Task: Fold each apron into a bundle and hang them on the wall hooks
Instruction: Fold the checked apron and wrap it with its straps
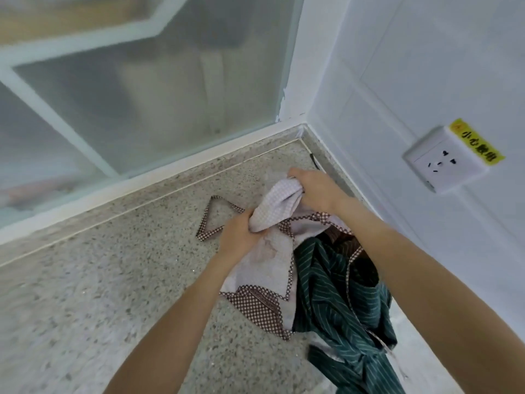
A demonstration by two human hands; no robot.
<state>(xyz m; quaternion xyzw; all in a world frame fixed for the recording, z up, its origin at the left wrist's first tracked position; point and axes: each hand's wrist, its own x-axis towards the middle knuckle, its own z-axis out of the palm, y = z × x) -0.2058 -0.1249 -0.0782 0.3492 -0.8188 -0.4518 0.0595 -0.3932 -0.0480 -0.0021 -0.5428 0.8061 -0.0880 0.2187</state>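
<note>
There is a single view, from a wide-angle camera worn on the person's head, looking forward and steeply down into a corner of the room. It sits close above the work: both forearms enter from the bottom edge and reach up toward the middle of the frame, where the hands meet. The speckled floor (119, 274) fills the lower left, a frosted glass partition (159, 89) runs across the top left, and a white wall (426, 66) with a socket (446, 163) stands on the right. Straight lines bow near the edges from the wide lens.
</note>
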